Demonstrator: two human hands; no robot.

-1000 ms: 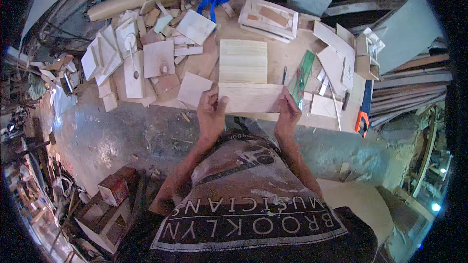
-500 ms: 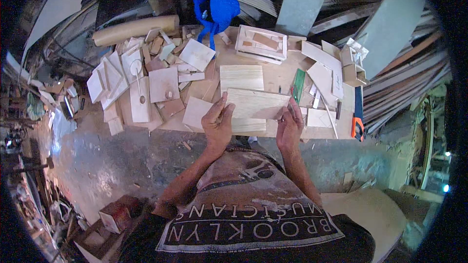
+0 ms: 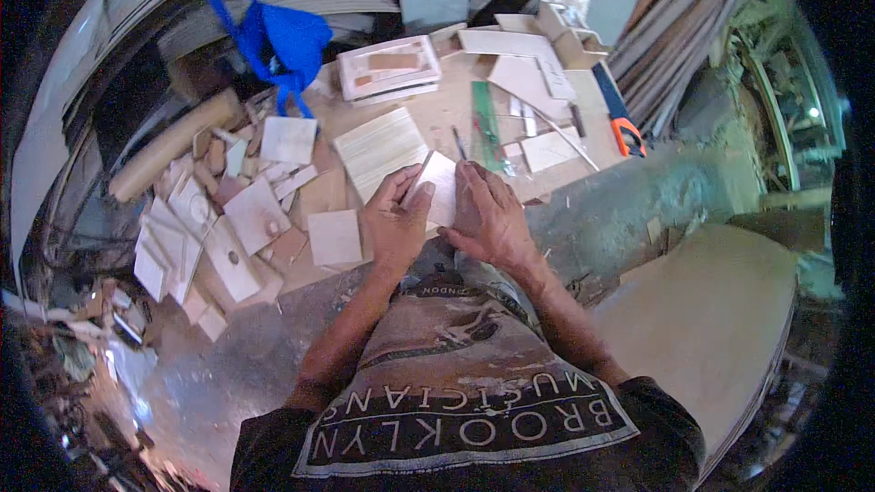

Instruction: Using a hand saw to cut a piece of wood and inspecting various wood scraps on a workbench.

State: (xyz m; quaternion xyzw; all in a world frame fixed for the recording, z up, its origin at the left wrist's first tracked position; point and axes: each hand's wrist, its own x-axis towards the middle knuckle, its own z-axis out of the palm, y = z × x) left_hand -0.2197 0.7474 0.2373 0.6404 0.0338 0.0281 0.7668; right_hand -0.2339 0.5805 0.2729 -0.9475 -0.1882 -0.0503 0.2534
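Observation:
A small pale wooden board (image 3: pixel 439 184) is held over the near edge of the workbench, tilted and seen partly edge-on. My left hand (image 3: pixel 398 217) grips its left side, thumb on the face. My right hand (image 3: pixel 495 219) is closed about the right side, with its fingers along that edge and the thumb lower down, so part of the board is hidden. Just beyond my left hand, a second light wooden panel (image 3: pixel 375 148) with visible grain lies flat on the bench. A dark pen-like stick (image 3: pixel 459 141) lies beyond my right fingers.
The workbench (image 3: pixel 342 114) bears a heap of wood offcuts (image 3: pixel 241 210) at left and a white box (image 3: pixel 387 68) at the back. A green ruler (image 3: pixel 485 118) and an orange-handled saw (image 3: pixel 627 135) lie right. A blue bag (image 3: pixel 287 41) hangs behind.
The view has swung, shifting the bench scene. The board, held broadside before, is now turned and tilted. My hands have come closer together, the right one wrapping further over its side.

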